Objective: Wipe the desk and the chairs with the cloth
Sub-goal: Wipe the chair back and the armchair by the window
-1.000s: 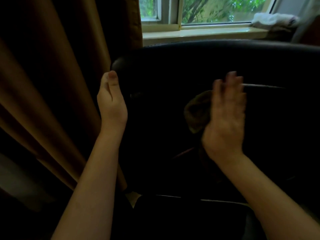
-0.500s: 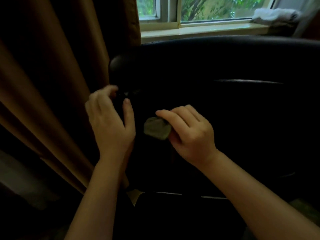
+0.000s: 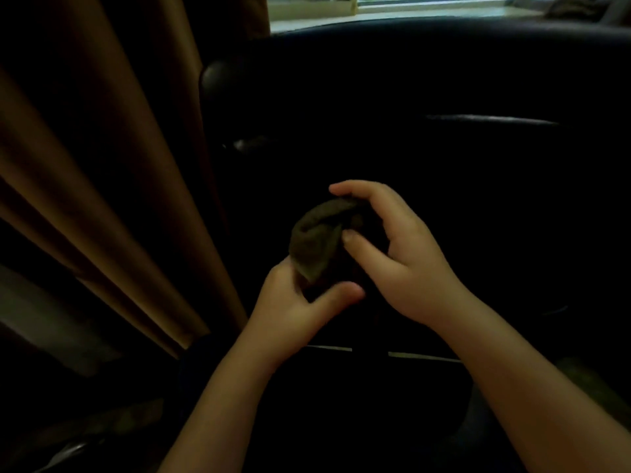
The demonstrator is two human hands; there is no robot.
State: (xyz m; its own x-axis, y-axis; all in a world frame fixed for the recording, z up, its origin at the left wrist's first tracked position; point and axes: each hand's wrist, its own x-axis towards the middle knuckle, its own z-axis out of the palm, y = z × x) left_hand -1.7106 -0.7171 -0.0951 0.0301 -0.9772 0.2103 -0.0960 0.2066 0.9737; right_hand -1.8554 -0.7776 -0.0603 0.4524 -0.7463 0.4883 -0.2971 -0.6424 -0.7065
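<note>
Right hand (image 3: pixel 406 264) and left hand (image 3: pixel 293 312) hold the bunched cloth (image 3: pixel 319 240) in front of the dark chair (image 3: pixel 461 172).
The right hand's curled fingers (image 3: pixel 362 192) and thumb pinch the cloth's upper end. At 7 o'clock from it, the left hand grips the lower end, thumb curled beneath. A brown curtain (image 3: pixel 102 199) hangs at 9 o'clock, and the window sill (image 3: pixel 307 10) is at 12.

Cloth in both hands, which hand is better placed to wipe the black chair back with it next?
Probably right. The right hand curls its fingers and thumb round the bulk of the cloth, in front of the chair back; the left hand only pinches the lower corner from below.
</note>
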